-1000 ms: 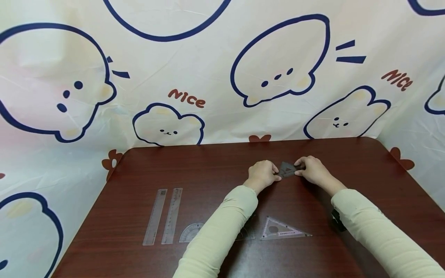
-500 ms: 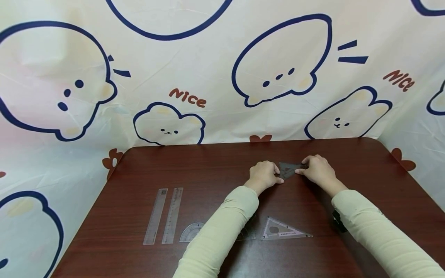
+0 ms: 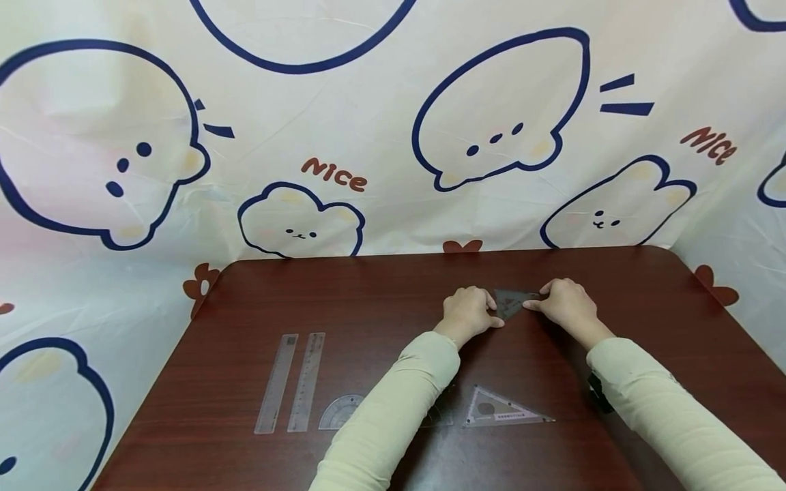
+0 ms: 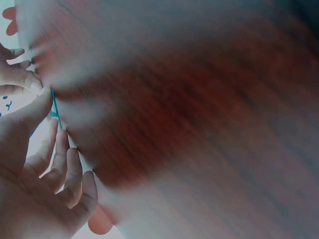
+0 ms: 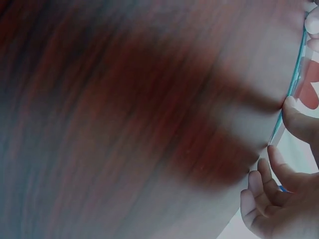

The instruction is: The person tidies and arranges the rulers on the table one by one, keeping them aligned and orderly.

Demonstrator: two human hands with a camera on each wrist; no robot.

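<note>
A clear triangular set square (image 3: 511,304) lies near the far side of the table between both hands, looking dark against the wood. My left hand (image 3: 469,311) holds its short left side, with thumb and index finger at the two ends of that edge. At the narrow right tip, my right hand (image 3: 570,307) grips it between thumb and index finger. In the left wrist view, the set square (image 4: 56,109) shows only as a thin teal edge. From the right wrist, the set square (image 5: 299,62) is likewise edge-on, low over the tabletop.
Nearer on the brown table (image 3: 215,395) lie two clear rulers (image 3: 276,383) (image 3: 306,382), a protractor (image 3: 340,412) and another set square (image 3: 505,409). A further clear piece (image 3: 437,414) is partly hidden under the left sleeve (image 3: 387,409). A patterned cloth (image 3: 393,136) hangs behind.
The set square has turned a little, its narrow tip now pointing right and its short side at the left. My right hand has moved slightly right; the left has barely moved.
</note>
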